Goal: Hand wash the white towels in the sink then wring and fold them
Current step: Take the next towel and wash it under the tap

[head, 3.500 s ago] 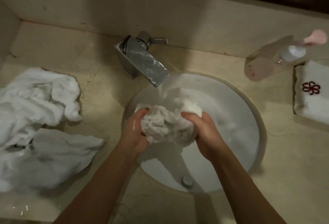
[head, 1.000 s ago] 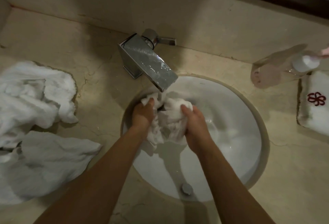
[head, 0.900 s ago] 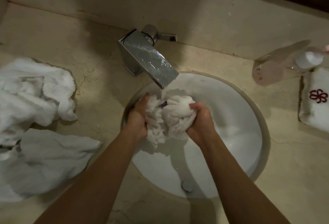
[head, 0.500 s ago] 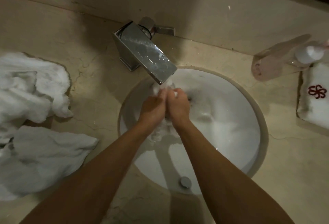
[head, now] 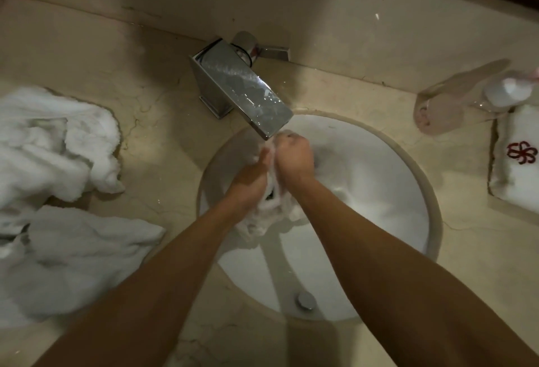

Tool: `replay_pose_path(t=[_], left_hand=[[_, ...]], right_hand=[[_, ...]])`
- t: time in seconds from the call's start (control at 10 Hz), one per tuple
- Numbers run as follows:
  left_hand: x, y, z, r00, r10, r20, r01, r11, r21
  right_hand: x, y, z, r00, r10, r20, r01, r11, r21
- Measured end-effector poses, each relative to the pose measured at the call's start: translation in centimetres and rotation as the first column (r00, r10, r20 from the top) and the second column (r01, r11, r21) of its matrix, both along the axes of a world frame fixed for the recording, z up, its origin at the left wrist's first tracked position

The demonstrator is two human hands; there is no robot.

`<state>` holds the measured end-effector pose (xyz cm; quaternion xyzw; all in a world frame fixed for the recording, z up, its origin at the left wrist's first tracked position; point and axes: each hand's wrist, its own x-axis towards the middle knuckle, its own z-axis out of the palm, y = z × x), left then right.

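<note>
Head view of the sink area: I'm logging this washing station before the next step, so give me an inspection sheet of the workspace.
Surface: beige stone counter, veined, around a white round sink.
Job's things: one towel bunched between both hands under the faucet; crumpled towels heaped on the counter left of the sink.
Clutter: clear pump bottle; folded cloth with red emblem.
Grip: left hand and right hand both squeeze the towel.
Cables: nothing seen.
Surroundings: stone backsplash, dim light.

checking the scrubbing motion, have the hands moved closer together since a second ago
Yes. The left hand and right hand now press together under the faucet spout, squeezing the towel.
</note>
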<state>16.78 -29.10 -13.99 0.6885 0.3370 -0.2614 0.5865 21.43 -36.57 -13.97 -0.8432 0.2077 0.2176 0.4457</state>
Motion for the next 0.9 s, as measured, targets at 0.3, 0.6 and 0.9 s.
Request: replay_pose_path(t=[0.3,0.6,0.9], left_hand=[[0.3,1.9,-4.0,0.966,0.235,-0.11,-0.254,0.942,-0.221],[-3.8,1.7,-1.9,0.885,0.312,-0.346,-0.46,0.699,-0.547],[-0.1,-0.5,0.0,0.99,0.087,0.11,-0.083,0.996,-0.04]], right_hand=[[-2.6,-2.7,0.2,0.998,-0.056,-0.04,0.065,0.95,0.306],[-6.7,-6.3,0.1,0.862,-0.38,-0.335,0.506,0.626,0.593],[-1.0,0.7,1.5,0.997,-0.057,0.043,0.058,0.998,-0.009]])
